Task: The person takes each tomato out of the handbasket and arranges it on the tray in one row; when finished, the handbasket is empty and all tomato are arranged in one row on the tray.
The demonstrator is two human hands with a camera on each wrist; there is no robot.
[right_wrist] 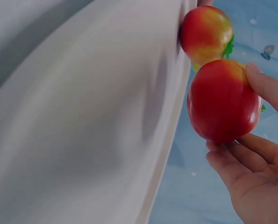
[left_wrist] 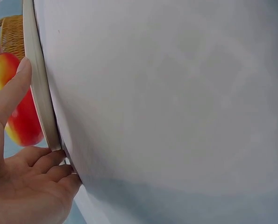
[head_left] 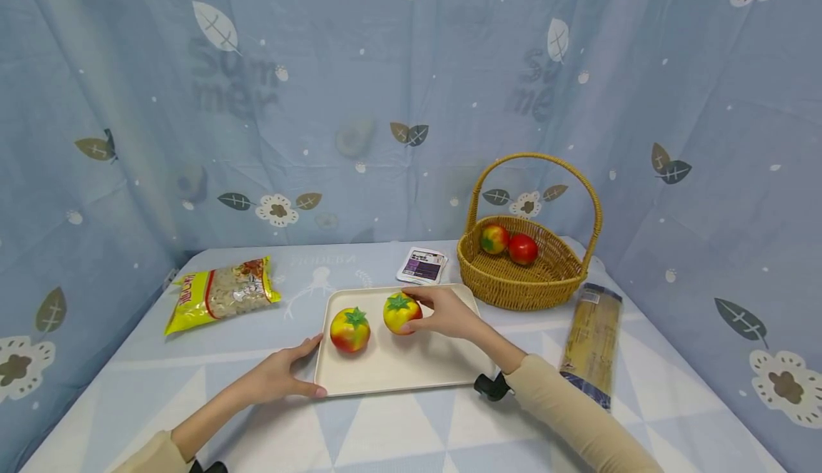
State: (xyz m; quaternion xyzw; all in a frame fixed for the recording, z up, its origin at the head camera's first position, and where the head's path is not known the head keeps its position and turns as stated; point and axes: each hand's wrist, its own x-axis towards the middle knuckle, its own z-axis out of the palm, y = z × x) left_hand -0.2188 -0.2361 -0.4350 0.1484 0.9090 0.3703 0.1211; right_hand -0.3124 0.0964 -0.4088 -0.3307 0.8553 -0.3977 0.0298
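Observation:
A beige rectangular tray [head_left: 417, 366] lies on the table. My left hand [head_left: 276, 377] holds its near left corner, thumb at the front edge and fingers at the left side; in the left wrist view the left hand's fingers [left_wrist: 50, 163] bend against the tray's rim [left_wrist: 40, 88]. Inside the tray at left sits a red-and-yellow tomato [head_left: 349, 330] with a green leafy top. My right hand [head_left: 446, 312] grips a second such tomato [head_left: 399, 310] between thumb and fingers, over the tray's middle. In the right wrist view this tomato [right_wrist: 223, 102] appears close up; whether it touches the tray is unclear.
A wicker basket [head_left: 520, 295] with a tall handle stands at back right, holding two red fruits [head_left: 523, 249]. A yellow snack bag [head_left: 225, 295] lies at left. Behind the tray are some cards [head_left: 422, 266]. A pack of noodles [head_left: 592, 341] lies right of the tray.

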